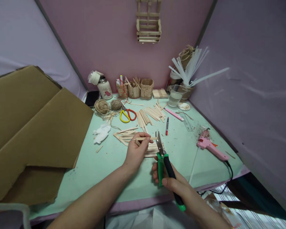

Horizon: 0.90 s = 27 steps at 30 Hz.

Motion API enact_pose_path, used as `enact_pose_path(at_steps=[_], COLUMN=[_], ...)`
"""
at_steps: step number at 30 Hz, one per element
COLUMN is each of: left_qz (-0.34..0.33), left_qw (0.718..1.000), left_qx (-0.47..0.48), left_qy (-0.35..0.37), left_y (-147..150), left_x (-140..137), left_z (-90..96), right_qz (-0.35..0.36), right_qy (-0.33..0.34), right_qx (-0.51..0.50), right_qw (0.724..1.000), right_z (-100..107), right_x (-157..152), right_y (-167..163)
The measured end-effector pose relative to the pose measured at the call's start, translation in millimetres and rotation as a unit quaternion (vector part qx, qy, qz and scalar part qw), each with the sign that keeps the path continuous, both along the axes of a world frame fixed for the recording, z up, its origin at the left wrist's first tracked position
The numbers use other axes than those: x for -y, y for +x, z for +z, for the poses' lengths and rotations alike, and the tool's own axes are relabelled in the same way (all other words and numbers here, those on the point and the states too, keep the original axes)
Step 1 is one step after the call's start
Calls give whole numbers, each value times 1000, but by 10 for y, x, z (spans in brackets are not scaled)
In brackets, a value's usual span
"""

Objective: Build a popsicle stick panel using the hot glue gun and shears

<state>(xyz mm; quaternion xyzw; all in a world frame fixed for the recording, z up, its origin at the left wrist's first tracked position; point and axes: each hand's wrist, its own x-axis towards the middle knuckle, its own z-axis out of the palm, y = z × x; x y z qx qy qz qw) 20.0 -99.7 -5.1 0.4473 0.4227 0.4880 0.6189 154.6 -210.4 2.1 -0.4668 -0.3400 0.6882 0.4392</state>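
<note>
My left hand (137,151) pinches a wooden craft stick (153,138) and holds it level above the table. The stick's right end lies at the blades of the green-and-black shears (162,162). My right hand (173,179) is wrapped round the handles of those shears, whose blades stand a little apart and point away from me. Under both hands lies a flat panel of craft sticks (125,137), partly hidden by my left hand. Beyond them, several loose craft sticks (144,117) are spread on the table.
Yellow-and-red scissors (128,115) and twine balls (102,107) lie at the back left. A pink glue gun (211,146) with a cord rests at the right. A cup of liquid (175,96) stands at the back right; a large cardboard piece (38,127) fills the left side.
</note>
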Motion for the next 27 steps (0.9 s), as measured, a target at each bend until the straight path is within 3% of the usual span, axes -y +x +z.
enact_pose_path(at_steps=[27], left_qz=[-14], left_qw=[998], left_qx=[-56], left_qy=[20], left_y=[16], left_x=[51], left_z=[-30], right_qz=[18], right_qy=[-1], right_qx=[-1], right_qw=[1000], right_z=[-10], right_x=[-17], right_y=[68])
